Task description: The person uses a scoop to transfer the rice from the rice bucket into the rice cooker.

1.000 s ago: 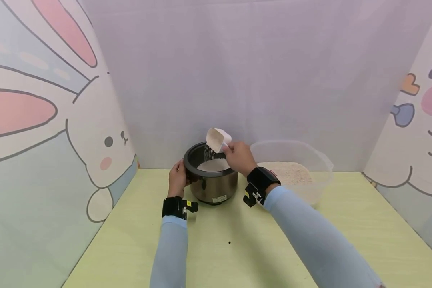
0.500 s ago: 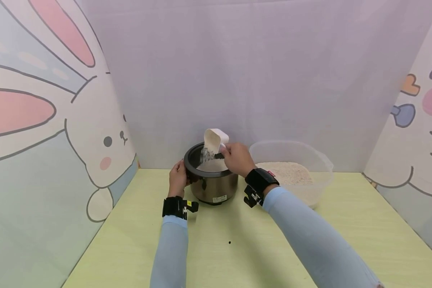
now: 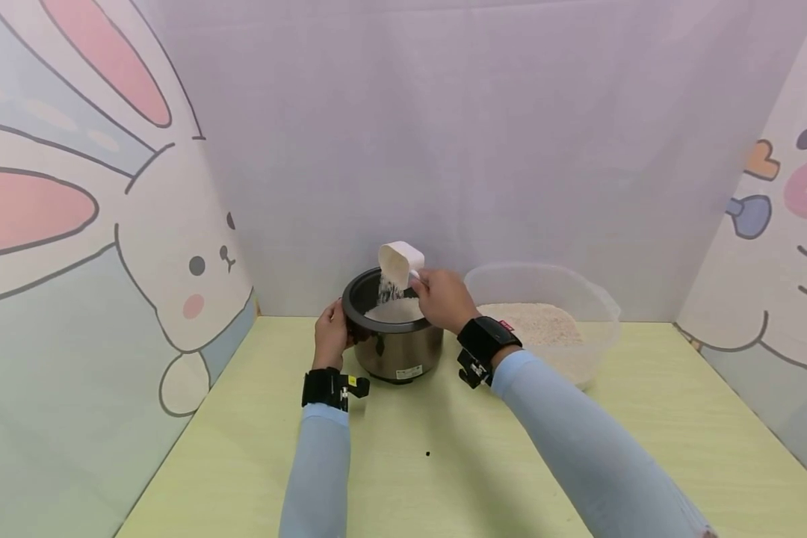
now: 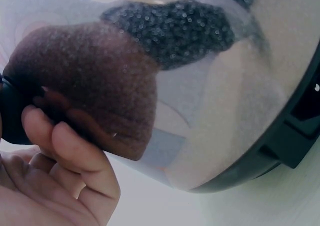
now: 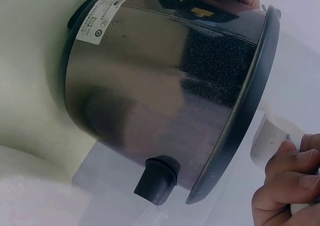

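Note:
A metallic-brown rice cooker (image 3: pixel 397 351) with a dark rim stands upright, lidless, near the back of the table. White rice (image 3: pixel 390 311) shows inside it. My left hand (image 3: pixel 331 335) holds the cooker's left side; in the left wrist view, its curled fingers (image 4: pixel 82 151) lie at the black side handle (image 4: pixel 12 110). Above the opening, my right hand (image 3: pixel 447 299) grips the handle of a white measuring cup (image 3: pixel 412 256). The cup is tilted leftward, and grains stream from it into the cooker. A second side handle (image 5: pixel 157 181) shows in the right wrist view.
A translucent plastic tub (image 3: pixel 601 306) holding pale rice (image 3: pixel 538 321) stands to the right of the cooker, partly behind my right wrist. A tiny black speck (image 3: pixel 427 453) lies on the light table (image 3: pixel 390 493). Printed cloth walls (image 3: pixel 545 149) enclose the back and sides.
The measuring cup has shifted slightly left and tipped further, with rice falling throughout. My left hand and the cooker have stayed in place.

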Demonstrator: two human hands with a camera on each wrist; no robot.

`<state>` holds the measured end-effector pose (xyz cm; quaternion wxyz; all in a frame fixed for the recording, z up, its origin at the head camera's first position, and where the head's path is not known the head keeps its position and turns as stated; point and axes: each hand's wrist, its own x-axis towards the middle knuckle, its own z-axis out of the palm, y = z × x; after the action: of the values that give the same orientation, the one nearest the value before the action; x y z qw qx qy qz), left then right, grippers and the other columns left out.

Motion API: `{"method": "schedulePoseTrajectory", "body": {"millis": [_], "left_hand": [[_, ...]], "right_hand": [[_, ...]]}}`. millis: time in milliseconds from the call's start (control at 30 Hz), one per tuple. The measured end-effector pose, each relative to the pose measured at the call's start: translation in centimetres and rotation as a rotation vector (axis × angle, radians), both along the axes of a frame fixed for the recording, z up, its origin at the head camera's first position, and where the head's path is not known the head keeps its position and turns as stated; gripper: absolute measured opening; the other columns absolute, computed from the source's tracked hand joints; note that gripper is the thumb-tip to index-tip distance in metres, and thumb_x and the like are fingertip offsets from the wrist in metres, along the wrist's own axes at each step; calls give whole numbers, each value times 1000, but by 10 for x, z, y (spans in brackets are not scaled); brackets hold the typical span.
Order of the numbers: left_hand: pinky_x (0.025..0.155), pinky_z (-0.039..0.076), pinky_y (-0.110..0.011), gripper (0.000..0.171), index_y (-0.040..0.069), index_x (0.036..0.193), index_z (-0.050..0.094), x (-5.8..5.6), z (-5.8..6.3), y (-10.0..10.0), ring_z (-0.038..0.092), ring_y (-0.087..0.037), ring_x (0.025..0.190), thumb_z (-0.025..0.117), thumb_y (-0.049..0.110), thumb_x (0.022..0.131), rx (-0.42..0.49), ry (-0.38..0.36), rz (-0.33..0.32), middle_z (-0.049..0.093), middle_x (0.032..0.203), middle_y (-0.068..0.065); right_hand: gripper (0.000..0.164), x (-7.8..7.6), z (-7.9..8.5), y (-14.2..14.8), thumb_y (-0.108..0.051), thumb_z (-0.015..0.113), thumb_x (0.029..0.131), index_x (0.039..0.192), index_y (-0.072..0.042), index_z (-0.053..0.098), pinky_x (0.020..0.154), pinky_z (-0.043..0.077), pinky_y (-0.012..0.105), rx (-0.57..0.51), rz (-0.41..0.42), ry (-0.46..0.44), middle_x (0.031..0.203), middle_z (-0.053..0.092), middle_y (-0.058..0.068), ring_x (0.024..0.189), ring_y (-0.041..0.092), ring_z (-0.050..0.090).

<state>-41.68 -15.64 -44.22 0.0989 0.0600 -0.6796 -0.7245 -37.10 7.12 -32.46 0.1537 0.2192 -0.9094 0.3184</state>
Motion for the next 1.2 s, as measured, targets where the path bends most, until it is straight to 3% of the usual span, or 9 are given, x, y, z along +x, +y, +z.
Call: {"method": "schedulePoseTrajectory", "body": {"millis": [233,467,867,1033,1200], "left_hand": [[63,52,-26,57,14,148,54,1,0,0,53,-13,72,47,53,106,-7,-1,8,55,106,-9],[64,52,-26,56,14,147,55,4,1,1,55,-13,74,47,52,107,-1,-11,9,55,104,-8],[63,52,-26,56,12,147,55,7,5,1,53,-14,72,48,51,107,-5,-5,18,54,98,-6],[63,51,-25,59,10,148,53,8,5,1,53,-14,72,48,52,107,-7,-6,20,54,99,-7],[64,52,-25,57,14,148,54,10,7,1,53,-16,74,47,52,107,-7,-14,16,54,103,-9]], "right_hand": [[23,2,-4,1,-12,51,108,96,2,64,68,36,35,103,38,77,67,45,5,61,20,40],[20,5,-7,3,-14,52,109,103,1,64,65,39,34,169,24,107,73,55,6,61,21,48],[30,14,-8,5,-20,51,109,128,1,62,58,35,31,327,31,164,62,47,1,55,17,44],[29,12,-12,5,-21,54,108,129,-2,61,51,32,30,442,8,266,63,47,2,54,18,46],[26,10,-19,5,-22,56,107,124,-4,62,47,24,29,552,-7,403,62,43,3,48,19,40]]}}
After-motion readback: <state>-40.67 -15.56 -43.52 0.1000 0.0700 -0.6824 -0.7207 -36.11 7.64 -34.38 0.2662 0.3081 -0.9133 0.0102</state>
